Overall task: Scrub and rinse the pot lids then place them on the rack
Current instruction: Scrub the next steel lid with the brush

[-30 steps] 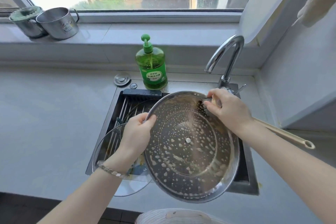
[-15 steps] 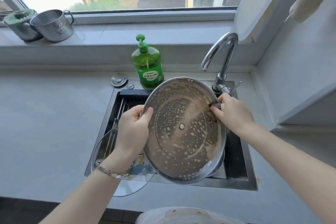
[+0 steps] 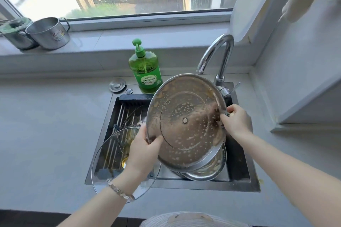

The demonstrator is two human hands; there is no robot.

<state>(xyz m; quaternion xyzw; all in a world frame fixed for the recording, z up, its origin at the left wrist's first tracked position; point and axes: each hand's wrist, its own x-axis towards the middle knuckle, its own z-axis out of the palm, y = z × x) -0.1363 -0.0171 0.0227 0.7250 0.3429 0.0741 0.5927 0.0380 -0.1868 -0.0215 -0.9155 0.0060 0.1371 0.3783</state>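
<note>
Left hand [image 3: 142, 151] is clamped on the lower left rim of the big steel lid [image 3: 186, 121], thumb lying on the inside face. Right hand [image 3: 237, 122] is at the opposite rim, fingers curled around a small dark scrubber [image 3: 225, 115] that's pressed against the lid's edge. It's mostly hidden, so I can't tell what kind it is.

The lid is held up over the sink [image 3: 239, 188], tilted so its underside faces the camera, and that whole face is coated in brownish suds with pale bubbles. Right under it, down in the basin, sits another steel piece [image 3: 212, 168] with suds on it too.

On the left half of the sink a rack [image 3: 127, 108] of metal rods spans the basin, and a glass lid [image 3: 110, 155] lies on it, partly sticking out over the counter edge. The left wrist has a bracelet [image 3: 120, 191].

Behind the sink: green soap bottle [image 3: 145, 72], a curved faucet [image 3: 217, 51] and a drain plug [image 3: 117, 84] just left of the bottle. Two steel mugs [image 3: 48, 33] sit on the windowsill at far left.
</note>
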